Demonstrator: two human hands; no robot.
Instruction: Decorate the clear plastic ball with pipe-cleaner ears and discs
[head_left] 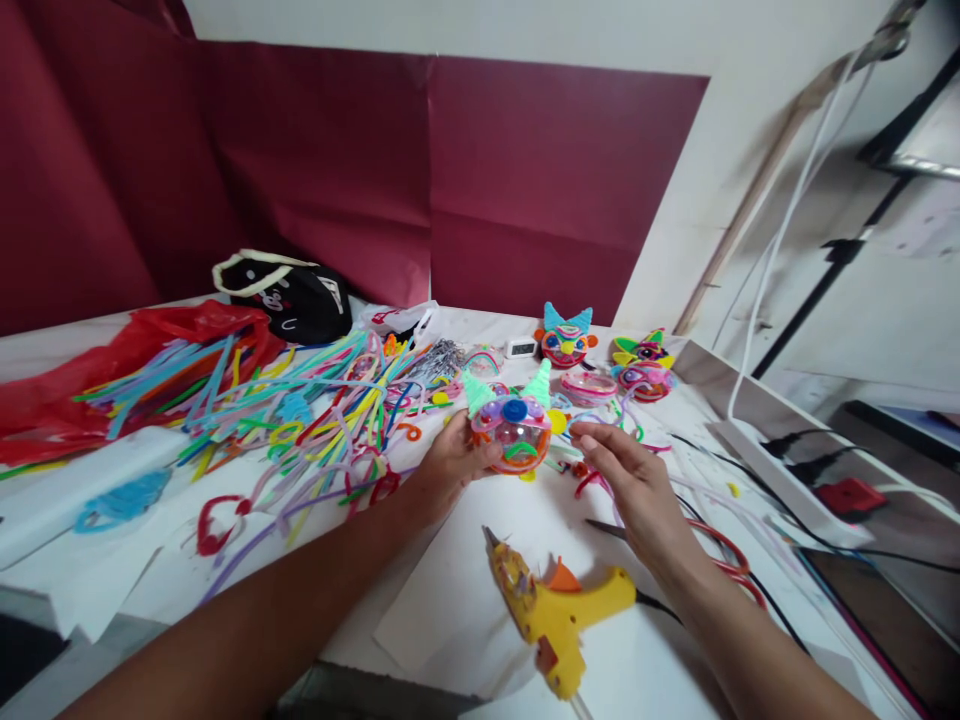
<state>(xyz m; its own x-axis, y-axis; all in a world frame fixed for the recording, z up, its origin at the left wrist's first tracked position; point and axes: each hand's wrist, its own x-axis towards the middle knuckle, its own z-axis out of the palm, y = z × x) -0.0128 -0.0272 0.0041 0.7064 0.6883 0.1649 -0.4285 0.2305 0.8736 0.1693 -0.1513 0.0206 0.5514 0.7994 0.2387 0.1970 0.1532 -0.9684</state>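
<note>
My left hand point(457, 455) grips a clear round ornament point(517, 435) by its left side. Pipe cleaners decorate it as a face: pale green pointed ears, a blue nose, purple and pink trim, an orange rim and a yellow disc on the right. Just right of that disc, my right hand point(626, 475) has thumb and forefinger brought together; whatever lies between them is too small to make out. Below both hands a yellow hot glue gun point(559, 610) lies on white paper point(442, 590), nozzle pointing away. Scissors point(724, 550) lie partly under my right forearm.
Loose pipe cleaners point(330, 400) cover the left, spilling from a red plastic bag point(45, 400). Behind stand a finished face ornament point(566, 340) with blue ears, another ornament point(645, 370), a small digital clock point(520, 347) and a black bag point(300, 300). A power strip point(787, 490) runs along the right.
</note>
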